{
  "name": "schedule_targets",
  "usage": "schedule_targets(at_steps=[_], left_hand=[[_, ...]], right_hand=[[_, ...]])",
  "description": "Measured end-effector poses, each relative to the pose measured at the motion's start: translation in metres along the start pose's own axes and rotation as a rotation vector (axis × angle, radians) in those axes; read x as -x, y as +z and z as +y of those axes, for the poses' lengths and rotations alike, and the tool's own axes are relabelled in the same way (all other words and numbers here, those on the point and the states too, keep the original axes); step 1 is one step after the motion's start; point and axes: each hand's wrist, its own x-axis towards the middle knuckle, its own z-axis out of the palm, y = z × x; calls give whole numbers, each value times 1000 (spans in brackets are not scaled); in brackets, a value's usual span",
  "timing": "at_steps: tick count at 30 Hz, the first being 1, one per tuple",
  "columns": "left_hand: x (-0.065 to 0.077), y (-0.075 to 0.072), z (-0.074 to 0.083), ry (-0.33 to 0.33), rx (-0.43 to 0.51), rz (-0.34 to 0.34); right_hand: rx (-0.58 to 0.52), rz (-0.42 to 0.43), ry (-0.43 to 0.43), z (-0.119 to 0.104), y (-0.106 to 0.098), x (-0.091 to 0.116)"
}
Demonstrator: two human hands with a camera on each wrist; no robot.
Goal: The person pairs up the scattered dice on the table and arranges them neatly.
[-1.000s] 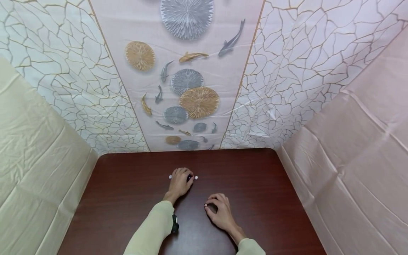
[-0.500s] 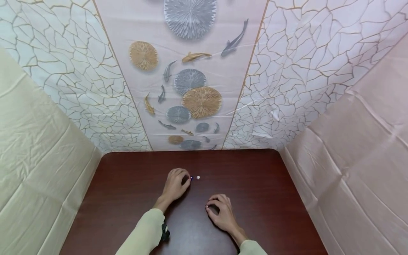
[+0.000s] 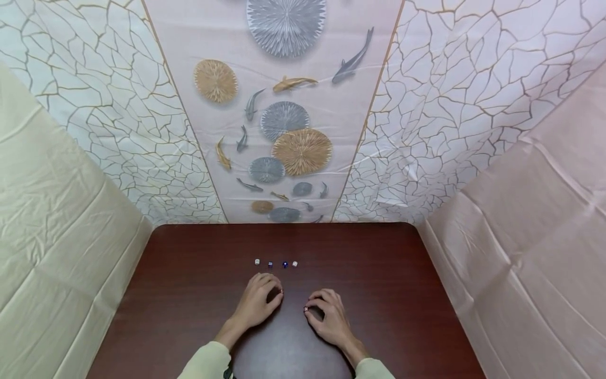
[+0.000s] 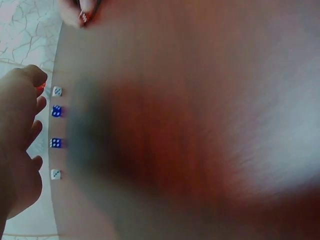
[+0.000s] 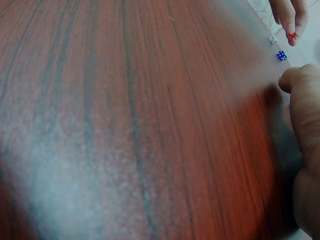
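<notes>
My left hand pinches a red die between thumb and fingers, just in front of a row of dice. That die also shows as a red spot at the fingertips in the right wrist view. To the right and slightly nearer, my right hand pinches another red die, with the other fingers curved. The row holds a white die at its left end, a blue die, a second blue die and a white die at its right end.
The dark red-brown wooden table has rounded far corners. A patterned cloth with fish and round motifs hangs behind it. Plain beige cloths stand at the left and right.
My left hand has drawn back from the row toward me with the red die, uncovering the left white die and a blue die. My right hand stays nearly in place, pinching its red die.
</notes>
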Motion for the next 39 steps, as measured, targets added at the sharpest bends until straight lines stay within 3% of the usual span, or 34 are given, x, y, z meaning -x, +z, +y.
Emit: schedule_targets(at_steps=[5,10,17,31,39], left_hand=[[16,6,11,-3,35,10],[29,14,21,-25,93,31],[40,29,31,-14,77,101],[39,49,36,-38,63,118],[35,56,39,-45,68,110]], right_hand=[[15,-58,54,0,0,1],[27,-61,47,-1,0,-1],[43,-77,67,-3,-1,-1],[26,-98,88,-2,-1,1],[53,-67,52,-2,0,1]])
